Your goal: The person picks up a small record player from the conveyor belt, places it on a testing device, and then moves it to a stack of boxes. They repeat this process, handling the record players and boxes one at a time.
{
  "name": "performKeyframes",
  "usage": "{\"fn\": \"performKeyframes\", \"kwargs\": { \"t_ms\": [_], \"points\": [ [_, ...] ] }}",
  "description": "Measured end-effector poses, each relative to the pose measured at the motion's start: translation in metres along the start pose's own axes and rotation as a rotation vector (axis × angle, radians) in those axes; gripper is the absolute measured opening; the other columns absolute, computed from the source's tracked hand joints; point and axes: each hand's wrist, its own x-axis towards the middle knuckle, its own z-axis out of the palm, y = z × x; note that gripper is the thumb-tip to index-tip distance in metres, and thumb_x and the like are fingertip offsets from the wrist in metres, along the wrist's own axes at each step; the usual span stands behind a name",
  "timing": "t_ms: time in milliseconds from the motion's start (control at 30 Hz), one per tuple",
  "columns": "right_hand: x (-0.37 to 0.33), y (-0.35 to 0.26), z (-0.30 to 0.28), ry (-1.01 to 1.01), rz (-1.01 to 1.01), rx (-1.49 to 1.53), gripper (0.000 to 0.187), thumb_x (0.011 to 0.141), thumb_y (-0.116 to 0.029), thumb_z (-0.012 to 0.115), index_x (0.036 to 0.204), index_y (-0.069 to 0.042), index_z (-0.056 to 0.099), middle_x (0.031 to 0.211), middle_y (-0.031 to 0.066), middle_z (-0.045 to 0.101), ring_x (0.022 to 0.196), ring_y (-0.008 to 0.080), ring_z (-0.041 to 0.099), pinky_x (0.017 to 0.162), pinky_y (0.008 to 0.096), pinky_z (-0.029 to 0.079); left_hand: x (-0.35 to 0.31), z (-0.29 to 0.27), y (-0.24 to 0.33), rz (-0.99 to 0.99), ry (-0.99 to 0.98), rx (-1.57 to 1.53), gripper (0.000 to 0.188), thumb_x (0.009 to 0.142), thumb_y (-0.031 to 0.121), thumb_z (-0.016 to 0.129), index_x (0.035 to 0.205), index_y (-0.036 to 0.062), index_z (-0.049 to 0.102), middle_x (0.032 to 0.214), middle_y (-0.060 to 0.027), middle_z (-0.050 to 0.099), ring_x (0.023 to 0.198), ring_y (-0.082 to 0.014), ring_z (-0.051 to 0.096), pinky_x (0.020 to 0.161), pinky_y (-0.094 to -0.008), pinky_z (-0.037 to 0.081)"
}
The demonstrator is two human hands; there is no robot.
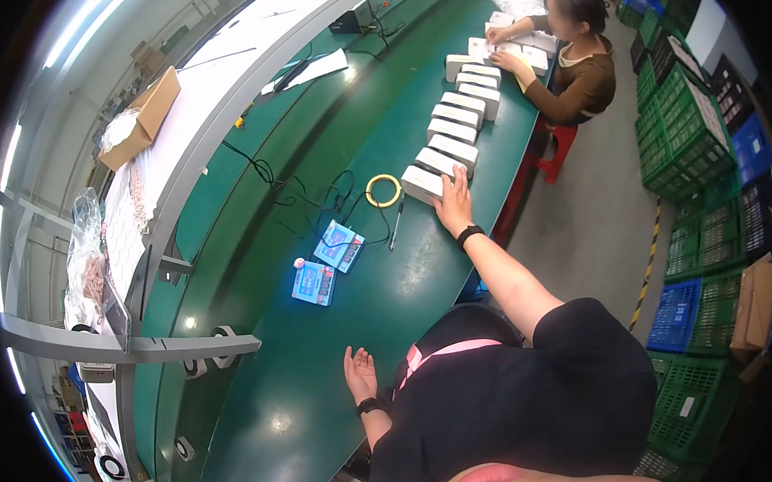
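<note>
1. Head view is showing the person's right hand (453, 202) stretching far out over the green conveyor table (404, 274), arm nearly straight, a dark band at the wrist.
2. Its fingers are lying flat and together against the nearest white box (424, 183), pressing on its near end rather than closing around it; nothing is being held.
3. That box is sitting at the close end of a row of white boxes (460, 119) running away from the fingertips toward a seated co-worker's hands (505, 50), which are busy with further boxes at the far end.
4. Just left of the touching hand a yellow tape ring (383, 190) and a pen (396, 224) are lying; nearer the body, two small blue devices (327, 264) with black cables are resting.
5. Left hand (360, 374) is waiting palm-up and empty, fingers loosely spread, close to the body and well apart from the box.
6. Judging by the flat contact, the step in hand is nudging or steadying the end box; a lift would call for curling the fingers over its sides.
</note>
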Motion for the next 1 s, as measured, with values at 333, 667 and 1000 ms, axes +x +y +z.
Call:
{"fn": "performKeyframes", "kwargs": {
  "t_ms": [333, 667, 1000],
  "points": [
    [-0.003, -0.002, 0.003, -0.005, -0.026, 0.026, 0.048, 0.066, -0.008, 0.064, 0.109, 0.008, 0.049, 0.127, 0.0268, 0.037, 0.123, 0.0430, 0.029, 0.103, 0.0433, 0.029, -0.002, -0.011, -0.001, -0.025, 0.005, -0.031, 0.038, 0.093, 0.018, 0.045, 0.127, 0.0046, 0.039, 0.103, -0.0168, 0.058, 0.091, -0.0230, 0.057, 0.083, -0.0341, 0.048],
    [-0.001, 0.006, 0.002, -0.027, -0.156, -0.085, 0.056, 0.075, -0.020, 0.069, 0.120, -0.001, 0.043, 0.133, 0.0233, 0.030, 0.129, 0.0405, 0.022, 0.103, 0.0472, 0.027, -0.005, -0.001, 0.000, -0.004, 0.029, -0.091, 0.033, 0.095, 0.018, 0.039, 0.125, 0.0039, 0.040, 0.101, -0.0164, 0.058, 0.090, -0.0227, 0.058, 0.082, -0.0334, 0.049],
    [-0.095, -0.047, 0.029, -0.257, 0.447, 0.135, 0.073, 0.074, -0.036, 0.066, 0.128, -0.002, 0.029, 0.133, 0.0215, 0.026, 0.124, 0.0366, 0.026, 0.098, 0.0471, 0.025, 0.002, 0.004, 0.025, -0.167, 0.096, 0.157, 0.029, 0.092, 0.015, 0.045, 0.119, 0.0049, 0.044, 0.099, -0.0148, 0.060, 0.084, -0.0218, 0.061, 0.073, -0.0310, 0.051]
  ]
}}
